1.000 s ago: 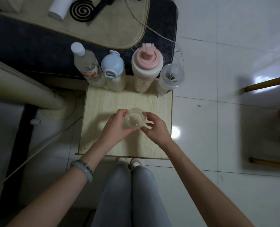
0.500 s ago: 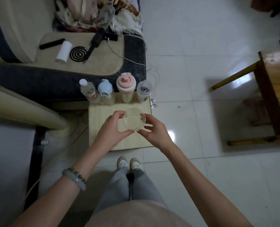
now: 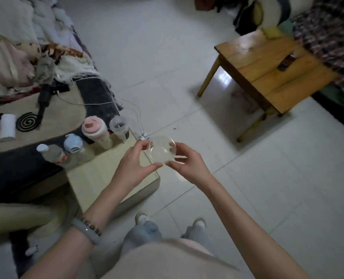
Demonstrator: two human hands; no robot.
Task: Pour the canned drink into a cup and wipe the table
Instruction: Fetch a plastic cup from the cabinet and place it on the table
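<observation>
A clear plastic cup (image 3: 161, 151) is held in the air between both hands, past the right edge of the small pale wooden table (image 3: 94, 178). My left hand (image 3: 134, 162) grips its left side with thumb and fingers. My right hand (image 3: 189, 164) pinches its right rim. The cup looks empty. A dark can-like object (image 3: 288, 60) stands on the brown wooden table (image 3: 267, 73) at the upper right; it is blurred.
Along the small table's far edge stand a clear bottle (image 3: 52, 155), a blue-lidded bottle (image 3: 74, 144), a pink-lidded bottle (image 3: 95, 130) and a clear tumbler (image 3: 118, 125). A sofa with a mosquito coil (image 3: 27, 121) and a white roll (image 3: 7, 127) lies left. White floor tiles lie between the tables.
The view has risen and swung right, as if I stood up. Both hands have lifted the cup off the small table and carried it right, over the floor.
</observation>
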